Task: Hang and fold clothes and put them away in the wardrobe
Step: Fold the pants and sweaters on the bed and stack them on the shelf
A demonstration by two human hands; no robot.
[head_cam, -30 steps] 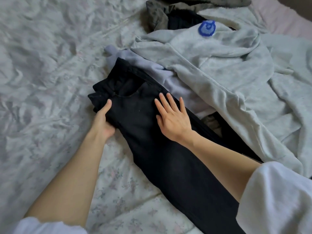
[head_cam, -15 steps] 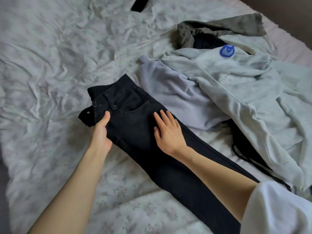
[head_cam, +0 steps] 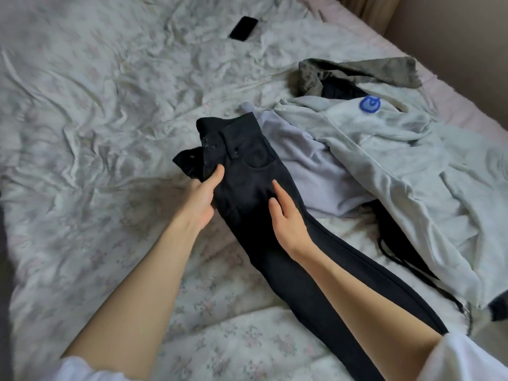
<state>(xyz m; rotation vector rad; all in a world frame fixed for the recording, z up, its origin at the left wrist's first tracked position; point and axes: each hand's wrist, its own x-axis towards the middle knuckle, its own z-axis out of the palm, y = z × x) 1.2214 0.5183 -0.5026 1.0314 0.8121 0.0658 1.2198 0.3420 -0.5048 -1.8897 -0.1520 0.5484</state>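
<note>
Trousers (head_cam: 248,171), black and doubled leg on leg, are lying on the bed (head_cam: 82,138) with their long axis running from the waistband at upper left down to the lower right, past both wrists. The left hand (head_cam: 202,199) is gripping the waistband edge, thumb on top and fingers apparently curled beneath, though those are hidden. The right hand (head_cam: 288,218) is resting nearly flat on the hip, its fingers (head_cam: 278,188) straight and holding nothing. Further right, a grey sweatshirt (head_cam: 384,149) is lying in a heap.
</note>
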